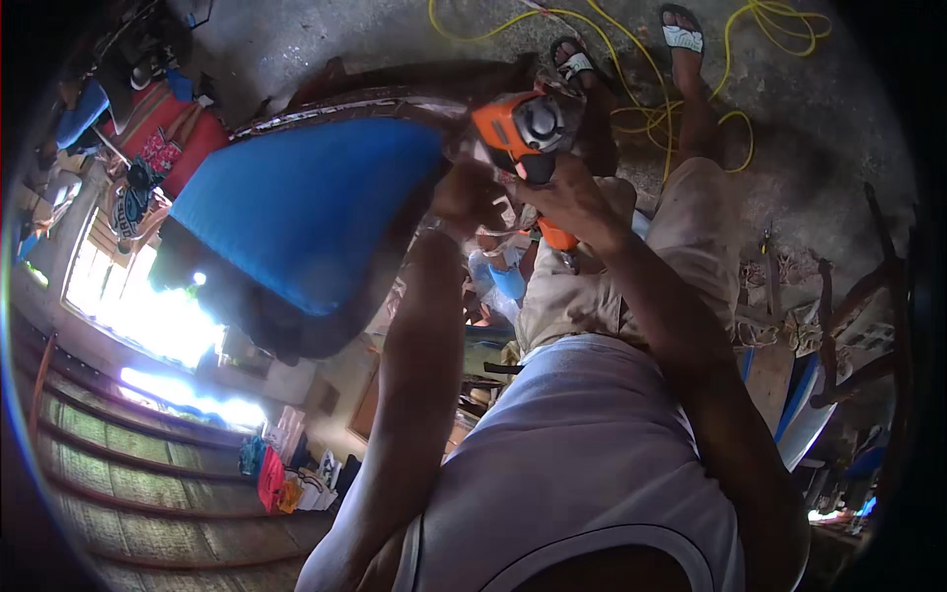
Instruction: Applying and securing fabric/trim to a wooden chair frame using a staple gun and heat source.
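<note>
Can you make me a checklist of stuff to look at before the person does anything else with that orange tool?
1. Right hand gripping the orange power tool: ok, it is wrapped around the handle.
2. Left hand clear of the tool's working end: cannot tell; it is close by, but that end is hard to see.
3. Blue padded piece held steady: cannot tell from one picture.
4. Yellow cord out from underfoot: not ok, I think; it lies loose on the floor near the feet.
5. Toes covered: not ok; the sandals are open at the front.
</note>
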`<state>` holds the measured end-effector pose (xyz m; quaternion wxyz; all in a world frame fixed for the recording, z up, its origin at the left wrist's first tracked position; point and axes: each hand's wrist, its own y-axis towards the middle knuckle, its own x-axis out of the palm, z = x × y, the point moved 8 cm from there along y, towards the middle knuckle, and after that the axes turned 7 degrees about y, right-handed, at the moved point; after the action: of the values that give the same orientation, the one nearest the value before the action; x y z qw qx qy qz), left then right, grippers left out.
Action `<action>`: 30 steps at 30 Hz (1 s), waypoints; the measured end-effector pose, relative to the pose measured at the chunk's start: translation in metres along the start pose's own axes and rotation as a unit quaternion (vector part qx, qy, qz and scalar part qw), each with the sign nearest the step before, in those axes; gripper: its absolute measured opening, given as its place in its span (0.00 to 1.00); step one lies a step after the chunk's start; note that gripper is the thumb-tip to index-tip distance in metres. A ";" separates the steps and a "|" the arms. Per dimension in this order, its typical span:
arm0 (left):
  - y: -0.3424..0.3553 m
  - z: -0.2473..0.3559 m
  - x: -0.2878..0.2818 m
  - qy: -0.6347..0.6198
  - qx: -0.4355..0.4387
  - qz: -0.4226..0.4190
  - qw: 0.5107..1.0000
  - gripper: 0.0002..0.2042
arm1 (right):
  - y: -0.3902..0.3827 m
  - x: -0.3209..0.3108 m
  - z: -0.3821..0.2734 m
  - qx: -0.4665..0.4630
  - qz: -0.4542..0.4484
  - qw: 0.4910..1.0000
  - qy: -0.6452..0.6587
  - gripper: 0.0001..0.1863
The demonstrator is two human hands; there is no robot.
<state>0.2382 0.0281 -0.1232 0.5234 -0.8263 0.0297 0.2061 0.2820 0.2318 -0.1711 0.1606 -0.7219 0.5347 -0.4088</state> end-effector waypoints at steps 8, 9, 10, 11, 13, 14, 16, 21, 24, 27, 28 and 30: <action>0.033 -0.080 -0.016 -0.096 0.304 0.126 0.940 0.14 | 0.008 -0.026 -0.002 0.036 0.006 0.997 -0.075 0.25; 0.020 -0.049 -0.039 -0.097 0.315 0.119 0.937 0.14 | 0.013 -0.049 0.012 -0.025 0.069 0.990 -0.124 0.27; 0.013 -0.059 -0.062 -0.127 0.158 0.114 0.973 0.13 | 0.015 -0.050 0.005 -0.025 0.066 0.990 -0.120 0.27; 0.001 -0.080 -0.077 -0.153 -0.007 0.111 0.982 0.13 | 0.019 -0.059 -0.017 -0.031 0.092 0.983 -0.157 0.34; -0.020 -0.068 -0.103 -0.054 0.048 0.118 0.990 0.17 | 0.026 -0.078 -0.044 -0.028 0.116 0.973 -0.197 0.43; -0.024 -0.059 -0.106 0.043 0.106 0.117 0.986 0.20 | 0.032 -0.087 -0.049 -0.027 0.116 0.973 -0.195 0.43; -0.025 -0.057 -0.098 0.058 0.151 0.093 0.982 0.21 | 0.042 -0.103 -0.052 -0.008 0.105 0.973 -0.206 0.43; -0.058 -0.053 -0.063 0.327 0.248 0.108 0.905 0.25 | 0.036 -0.136 -0.070 0.022 0.155 0.984 -0.079 0.24; -0.081 -0.054 -0.050 0.378 0.203 0.072 0.900 0.28 | 0.034 -0.136 -0.078 0.082 0.092 0.992 -0.040 0.22; -0.093 -0.049 -0.053 0.435 0.220 0.120 0.865 0.28 | 0.027 -0.130 -0.095 0.039 0.112 0.992 -0.033 0.16; -0.089 -0.054 -0.054 0.444 0.192 0.101 0.869 0.29 | 0.028 -0.129 -0.091 0.039 0.110 0.993 -0.034 0.16; -0.086 -0.058 -0.057 0.452 0.162 0.081 0.874 0.30 | 0.027 -0.123 -0.102 -0.120 0.112 0.968 -0.189 0.14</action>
<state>0.2274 0.0068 -0.0072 0.5612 -0.7276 0.3623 -0.1559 0.1753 0.3540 -0.1780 0.2159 -0.7352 0.6176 -0.1775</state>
